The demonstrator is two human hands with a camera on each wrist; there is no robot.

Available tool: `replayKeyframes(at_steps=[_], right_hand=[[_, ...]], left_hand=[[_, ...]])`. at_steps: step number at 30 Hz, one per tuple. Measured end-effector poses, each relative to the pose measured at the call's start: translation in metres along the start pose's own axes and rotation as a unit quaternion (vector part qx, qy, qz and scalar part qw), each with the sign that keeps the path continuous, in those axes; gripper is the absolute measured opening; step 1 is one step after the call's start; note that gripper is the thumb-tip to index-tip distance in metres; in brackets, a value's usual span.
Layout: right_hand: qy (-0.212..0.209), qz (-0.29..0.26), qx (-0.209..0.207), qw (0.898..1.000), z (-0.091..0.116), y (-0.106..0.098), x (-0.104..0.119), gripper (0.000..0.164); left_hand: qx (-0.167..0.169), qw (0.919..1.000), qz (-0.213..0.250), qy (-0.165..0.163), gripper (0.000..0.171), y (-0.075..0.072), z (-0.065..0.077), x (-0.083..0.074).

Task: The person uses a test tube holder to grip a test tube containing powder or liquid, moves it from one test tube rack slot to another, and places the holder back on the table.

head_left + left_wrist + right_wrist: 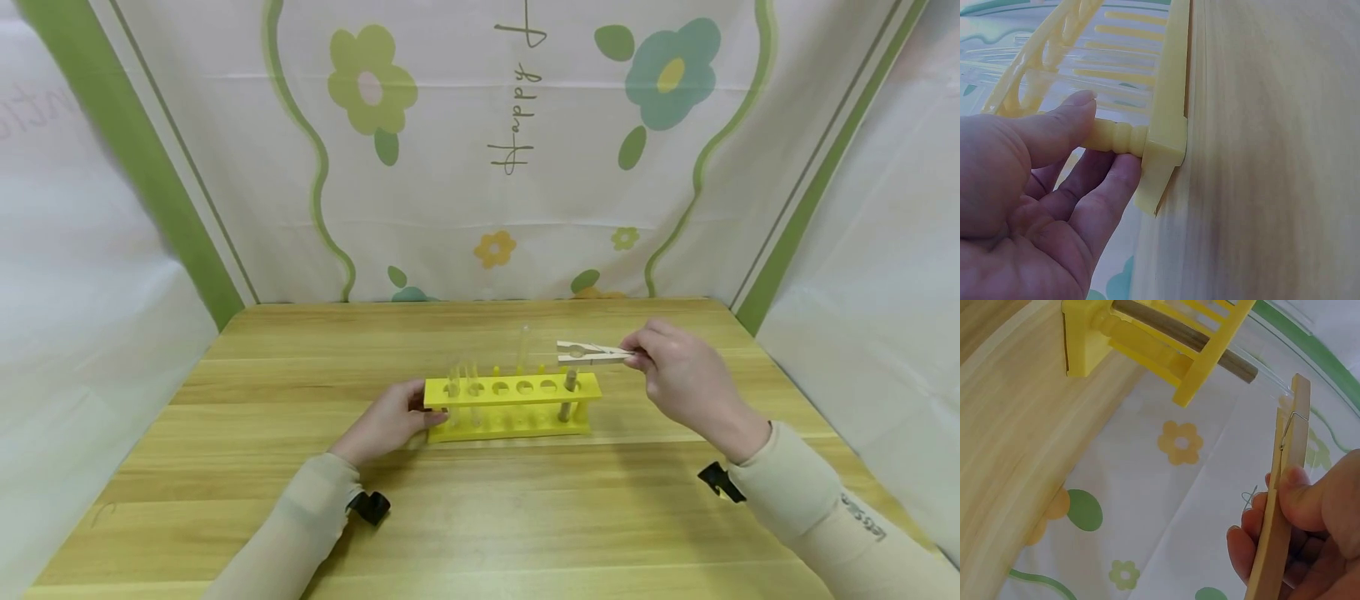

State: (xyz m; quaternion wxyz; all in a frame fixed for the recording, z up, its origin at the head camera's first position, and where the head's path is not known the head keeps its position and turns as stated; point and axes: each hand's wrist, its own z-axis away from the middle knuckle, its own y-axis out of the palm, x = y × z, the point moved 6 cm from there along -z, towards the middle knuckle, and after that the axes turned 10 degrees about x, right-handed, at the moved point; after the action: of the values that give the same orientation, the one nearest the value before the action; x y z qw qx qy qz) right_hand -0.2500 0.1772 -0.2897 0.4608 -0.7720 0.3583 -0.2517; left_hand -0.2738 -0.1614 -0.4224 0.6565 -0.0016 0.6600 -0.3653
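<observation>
My left hand (386, 421) grips the left end of a yellow test tube rack (510, 432); in the left wrist view thumb and fingers close around its grooved end post (1124, 136). The rack stands upright on the table. My right hand (686, 379) holds a wooden test tube clamp (1299, 431) level, just above the rack's right end. The clamp's tip overlaps the clear upper part of a test tube with brown contents (1179, 331), which stands in the rightmost hole. Two clear test tubes (473, 372) stand in the left holes.
Another clear test tube (523, 346) rises behind the rack's top board, among short yellow pegs (497, 371). The wooden table (480, 517) ends at a white curtain (442, 183) printed with flowers. Black wrist cameras (369, 507) sit on both sleeves.
</observation>
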Motion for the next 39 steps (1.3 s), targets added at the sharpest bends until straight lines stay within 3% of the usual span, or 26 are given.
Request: replayKeyframes(at_steps=[15,39], right_hand=[[0.023,-0.007,0.049,0.999,0.008,0.024,-0.002,0.009],[0.029,-0.021,0.076,0.996,0.021,0.048,-0.007,0.011]], left_hand=[[0.001,1.0,-0.004,0.002,0.022,0.0,0.0,-0.001],[0.007,0.9999,0.002,0.007,0.02,0.0,0.001,-0.001]])
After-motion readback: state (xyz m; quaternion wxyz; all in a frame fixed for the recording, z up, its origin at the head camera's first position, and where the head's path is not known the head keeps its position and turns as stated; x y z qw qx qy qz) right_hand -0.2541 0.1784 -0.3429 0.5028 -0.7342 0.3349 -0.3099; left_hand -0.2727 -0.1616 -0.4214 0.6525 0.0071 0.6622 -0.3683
